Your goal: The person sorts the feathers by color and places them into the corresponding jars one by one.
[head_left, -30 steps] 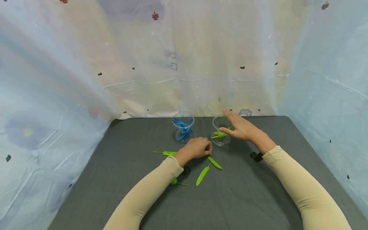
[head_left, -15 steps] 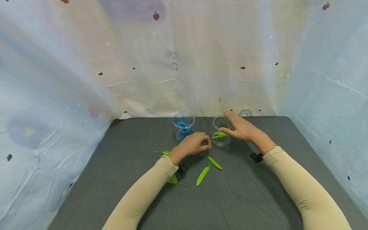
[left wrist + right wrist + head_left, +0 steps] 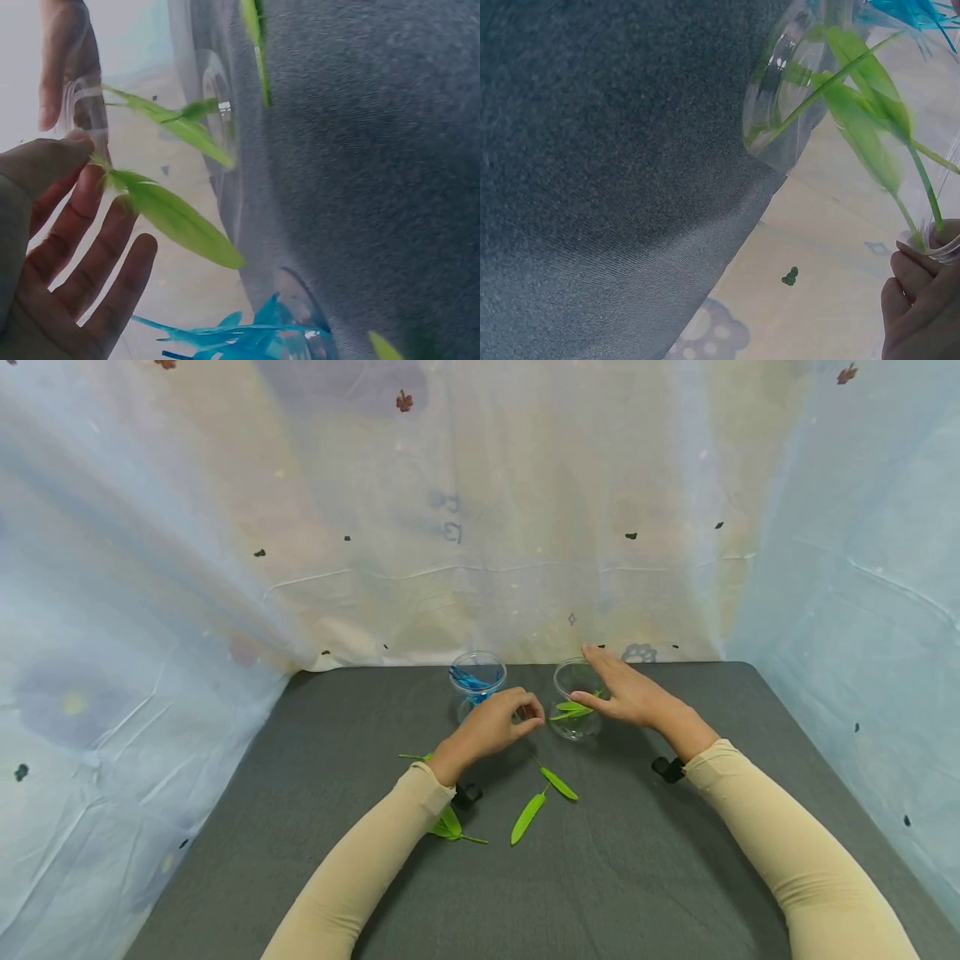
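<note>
Between thumb and index finger, my left hand (image 3: 491, 727) pinches a green feather (image 3: 184, 221) by its quill end. That feather is mostly hidden in the head view. Its vane points away from the fingers. The left hand is raised just left of a clear jar (image 3: 576, 732), which has several green feathers (image 3: 862, 127) inside. My right hand (image 3: 633, 693) holds this jar near its rim, thumb on the near side and fingers on the far side. In the right wrist view, fingers (image 3: 911, 281) bend against the rim.
A second clear jar (image 3: 477, 652) with blue feathers (image 3: 468, 679) stands to the left, partly behind the left hand. Loose green feathers lie on the grey tabletop: two near the middle (image 3: 528, 818), others under the left forearm (image 3: 448, 824). A patterned curtain (image 3: 525, 527) hangs behind.
My left hand has risen from the tabletop, moving up and slightly left, with a feather pinched in it. My right hand keeps its place at the jar.
</note>
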The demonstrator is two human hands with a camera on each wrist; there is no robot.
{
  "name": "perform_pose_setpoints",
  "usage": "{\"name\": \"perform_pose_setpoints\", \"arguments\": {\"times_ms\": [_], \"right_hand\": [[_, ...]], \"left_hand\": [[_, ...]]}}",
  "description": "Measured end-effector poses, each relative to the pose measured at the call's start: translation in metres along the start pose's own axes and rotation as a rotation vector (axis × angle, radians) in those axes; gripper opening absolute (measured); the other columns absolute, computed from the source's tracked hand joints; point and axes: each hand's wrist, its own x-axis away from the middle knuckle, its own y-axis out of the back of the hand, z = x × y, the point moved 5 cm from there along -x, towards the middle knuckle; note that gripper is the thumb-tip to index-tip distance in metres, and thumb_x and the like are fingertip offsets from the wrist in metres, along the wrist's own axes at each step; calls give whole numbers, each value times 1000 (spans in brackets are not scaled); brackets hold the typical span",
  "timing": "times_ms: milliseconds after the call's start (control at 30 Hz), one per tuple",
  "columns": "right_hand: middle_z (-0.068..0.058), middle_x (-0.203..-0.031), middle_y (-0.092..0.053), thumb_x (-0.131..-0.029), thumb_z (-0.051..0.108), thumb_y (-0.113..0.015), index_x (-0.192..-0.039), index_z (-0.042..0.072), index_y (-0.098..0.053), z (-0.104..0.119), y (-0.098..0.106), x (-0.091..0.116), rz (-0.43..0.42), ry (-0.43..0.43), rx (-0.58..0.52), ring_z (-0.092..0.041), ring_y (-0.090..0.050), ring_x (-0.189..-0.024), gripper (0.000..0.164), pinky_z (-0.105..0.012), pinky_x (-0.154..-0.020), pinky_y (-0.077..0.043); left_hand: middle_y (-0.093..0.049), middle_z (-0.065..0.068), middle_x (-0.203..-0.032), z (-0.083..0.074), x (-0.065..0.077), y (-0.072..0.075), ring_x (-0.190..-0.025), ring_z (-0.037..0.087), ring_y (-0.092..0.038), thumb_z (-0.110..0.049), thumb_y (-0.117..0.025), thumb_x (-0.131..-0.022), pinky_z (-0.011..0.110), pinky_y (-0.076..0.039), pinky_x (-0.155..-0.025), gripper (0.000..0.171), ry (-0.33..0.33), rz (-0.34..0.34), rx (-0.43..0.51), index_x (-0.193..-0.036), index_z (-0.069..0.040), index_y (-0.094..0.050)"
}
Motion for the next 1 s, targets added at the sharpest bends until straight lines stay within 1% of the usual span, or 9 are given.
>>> {"name": "perform_pose_setpoints", "arguments": {"times_ms": [233, 333, 433, 600, 700, 800, 900, 1000], "right_hand": [[-21, -179, -6, -105, 69, -55, -174, 14, -2, -1, 0, 0, 10, -12, -10, -44, -10, -165, 104, -71, -127, -18], [-21, -179, -7, -105, 68, -56, -174, 13, -3, -2, 0, 0, 7, -11, -16, -44, -10, -165, 104, -70, -127, -18], [-21, -179, -7, -105, 68, -56, -174, 11, -3, -2, 0, 0, 7, -11, -16, -44, -10, -164, 104, -70, -127, -18], [-20, -180, -4, -105, 69, -55, -174, 10, -3, -3, -1, 0, 18, -17, -21, -44, -8, -165, 105, -71, -127, -17], [-20, -179, -5, -105, 69, -55, -174, 11, -3, -3, -1, -1, 15, -15, -25, -44, -8, -165, 104, -71, -127, -17], [-21, -179, -6, -105, 69, -54, -174, 10, -4, -3, -1, -1, 10, -13, -25, -45, -8, -165, 104, -71, -127, -17], [-20, -179, -4, -105, 69, -54, -174, 10, -4, -4, -1, 0, 14, -16, -27, -45, -8, -165, 103, -71, -127, -17], [-18, -180, -4, -105, 69, -55, -174, 11, -4, -4, -2, 1, 16, -22, -29, -44, -8, -165, 103, -70, -127, -18]], "left_hand": [[-70, -5, -106, -1, -3, 16, -97, 9, -67, -26, -70, -108, 33, -59, -91, 8, 21, -74, 38, -112, -20, -73], [-71, -4, -105, -3, -4, 22, -97, 9, -68, -24, -68, -109, 33, -60, -91, 9, 22, -98, 66, -113, -18, -72], [-72, -3, -104, -5, -5, 29, -96, 9, -68, -23, -68, -109, 30, -59, -89, 9, 20, -124, 91, -114, -17, -71], [-73, -2, -105, -8, -7, 40, -95, 10, -69, -26, -67, -109, 28, -59, -88, 13, 21, -187, 155, -115, -15, -71], [-73, 0, -106, -9, -8, 48, -94, 12, -69, -25, -67, -109, 30, -59, -88, 14, 24, -237, 212, -116, -14, -71], [-73, 1, -106, -10, -8, 55, -93, 13, -69, -25, -68, -109, 31, -59, -87, 14, 19, -283, 250, -116, -13, -71], [-74, 2, -106, -9, -10, 59, -92, 13, -69, -25, -69, -108, 32, -59, -86, 14, 16, -312, 267, -116, -13, -72], [-74, 1, -106, -9, -11, 60, -91, 13, -69, -27, -69, -108, 32, -59, -85, 16, 33, -322, 281, -117, -14, -72]]}}
